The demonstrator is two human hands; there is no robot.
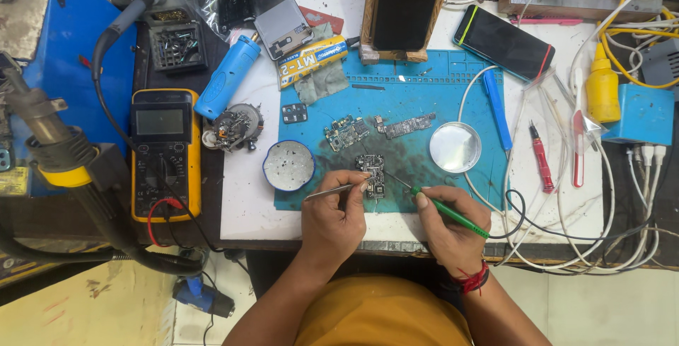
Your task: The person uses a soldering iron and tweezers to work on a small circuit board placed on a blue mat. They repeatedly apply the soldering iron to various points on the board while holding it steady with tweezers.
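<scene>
A small dark circuit board (372, 173) lies near the front of a blue work mat (453, 91). My left hand (334, 211) grips thin metal tweezers (331, 191), and its fingertips rest at the board's left edge. My right hand (449, 222) holds a green-handled soldering iron (453, 213) whose thin tip reaches the board from the right. Two more circuit boards (346, 132) (404, 126) lie further back on the mat.
A yellow multimeter (164, 151) sits left, beside a blue cylindrical tool (228, 77) and a round tin (288, 165). A round metal lid (455, 147), a red screwdriver (542, 162), a phone (503, 42), a yellow bottle (602, 88) and tangled white cables (601, 204) lie right.
</scene>
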